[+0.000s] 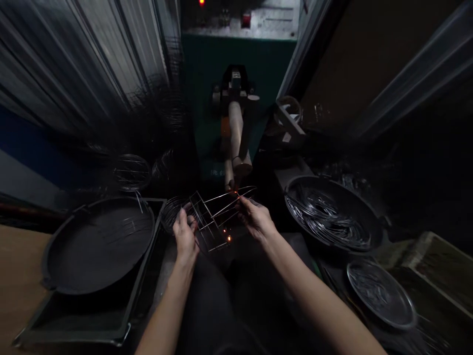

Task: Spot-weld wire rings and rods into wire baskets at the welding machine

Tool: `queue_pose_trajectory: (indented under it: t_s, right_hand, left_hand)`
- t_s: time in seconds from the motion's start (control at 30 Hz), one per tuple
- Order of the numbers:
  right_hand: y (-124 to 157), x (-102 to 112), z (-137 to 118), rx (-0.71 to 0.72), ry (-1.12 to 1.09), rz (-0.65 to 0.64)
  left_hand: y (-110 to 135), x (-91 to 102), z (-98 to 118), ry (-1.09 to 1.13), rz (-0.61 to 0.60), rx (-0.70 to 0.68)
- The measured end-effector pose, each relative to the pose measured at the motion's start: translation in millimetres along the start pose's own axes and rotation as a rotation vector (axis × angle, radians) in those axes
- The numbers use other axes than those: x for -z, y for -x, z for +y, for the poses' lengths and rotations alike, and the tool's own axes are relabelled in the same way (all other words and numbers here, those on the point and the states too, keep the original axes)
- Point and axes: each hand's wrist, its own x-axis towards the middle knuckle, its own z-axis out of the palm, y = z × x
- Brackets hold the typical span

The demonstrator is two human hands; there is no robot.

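Observation:
A wire grid frame (212, 217) of thin metal rods is held between both my hands in the middle of the view. My left hand (185, 235) grips its left edge. My right hand (254, 217) pinches its right side, where a curved wire meets the frame. Small orange sparks glow at the wire tip by my right fingers and below the frame. The frame sits just under the copper-coloured arm of a green welding machine (236, 133).
A large dark round pan (98, 244) lies on a black tray at the left, with a few wires in it. A bowl of bent wires (328, 217) stands at the right, a smaller plate of wires (380, 293) nearer. Finished wire pieces (131, 172) pile behind.

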Motion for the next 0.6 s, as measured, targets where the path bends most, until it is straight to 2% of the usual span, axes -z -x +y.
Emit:
queue_pose_trajectory:
  t_s: [0.27, 0.4, 0.5, 0.6]
  right_hand:
    - [6.0, 13.3, -6.2, 0.011, 0.0, 0.045]
    - [16.3, 17.0, -0.9, 0.06, 0.094, -0.04]
    - [36.8, 19.4, 6.3, 0.231, 0.387, -0.228]
    - [56.9, 18.7, 6.4, 0.608, 0.809, -0.383]
  left_hand:
    - [-13.0, -6.0, 1.2, 0.023, 0.03, -0.038]
    - [-20.4, -7.5, 4.0, 0.008, 0.041, -0.07]
    - [-16.5, -5.5, 3.3, -0.007, 0.035, -0.084]
    - [6.7, 5.9, -5.7, -0.062, 0.038, -0.112]
